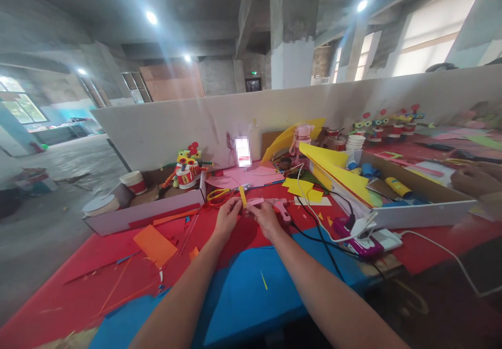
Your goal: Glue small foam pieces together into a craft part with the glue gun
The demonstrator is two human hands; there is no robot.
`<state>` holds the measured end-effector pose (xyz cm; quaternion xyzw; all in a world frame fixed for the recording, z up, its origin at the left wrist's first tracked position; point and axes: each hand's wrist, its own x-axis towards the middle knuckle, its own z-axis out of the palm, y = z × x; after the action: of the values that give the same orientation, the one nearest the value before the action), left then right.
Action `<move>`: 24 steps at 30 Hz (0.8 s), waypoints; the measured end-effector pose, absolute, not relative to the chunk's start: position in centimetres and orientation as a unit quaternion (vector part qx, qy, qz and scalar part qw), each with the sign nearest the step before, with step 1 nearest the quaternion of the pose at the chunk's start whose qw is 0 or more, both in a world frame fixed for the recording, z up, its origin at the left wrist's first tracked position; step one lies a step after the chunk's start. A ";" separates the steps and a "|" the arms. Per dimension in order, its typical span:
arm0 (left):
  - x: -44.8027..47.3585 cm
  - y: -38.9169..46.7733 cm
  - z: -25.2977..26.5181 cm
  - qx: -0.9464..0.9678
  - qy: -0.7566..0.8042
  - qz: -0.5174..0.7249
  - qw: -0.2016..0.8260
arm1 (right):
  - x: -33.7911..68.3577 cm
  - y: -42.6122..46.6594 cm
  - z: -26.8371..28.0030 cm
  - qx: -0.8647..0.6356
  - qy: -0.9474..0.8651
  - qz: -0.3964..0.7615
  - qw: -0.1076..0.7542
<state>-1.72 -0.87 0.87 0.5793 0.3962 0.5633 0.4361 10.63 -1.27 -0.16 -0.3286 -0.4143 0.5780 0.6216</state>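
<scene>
A narrow yellow paper strip (242, 196) stands upright between my two hands, over the red table surface. My left hand (228, 217) is closed, with thumb and fingertips pinching the strip from the left. From the other side, my right hand (265, 219) has its fingers closed at the lower end of the same strip. A small pink piece (256, 201) shows just behind the right fingers; whether they touch it I cannot tell. Right of that hand lies a pink glue gun (283, 211). Yellow-handled scissors (219, 196) lie beyond my left hand.
Orange paper (155, 245) and blue sheets (251, 286) cover the near table. A box (145, 216) stands left, a white box (423, 214) right. Cables run from a purple power strip (364, 244). A paper-cup figure (186, 174) stands behind. Another person's hand (476, 184) is far right.
</scene>
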 end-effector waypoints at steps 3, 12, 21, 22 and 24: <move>-1.8 -1.0 1.1 0.560 0.403 0.566 0.451 | 10.6 -1.4 -0.2 -0.331 -0.417 0.577 0.619; -1.7 -1.3 0.7 0.493 0.424 0.564 0.509 | 10.7 -1.2 -0.3 -0.337 -0.434 0.549 0.630; -1.1 -1.5 0.6 0.469 0.423 0.589 0.504 | 10.8 -1.1 -0.6 -0.352 -0.415 0.557 0.628; -1.0 -1.6 0.7 0.476 0.426 0.589 0.496 | 10.8 -1.0 -0.8 -0.363 -0.424 0.541 0.629; -1.0 -1.8 0.8 0.482 0.430 0.590 0.484 | 10.8 -0.9 -1.0 -0.383 -0.440 0.508 0.634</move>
<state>-0.95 -1.84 0.76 0.4821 0.4305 0.5901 0.4838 10.82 -0.94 -0.98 -0.3832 -0.4400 0.5078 0.6338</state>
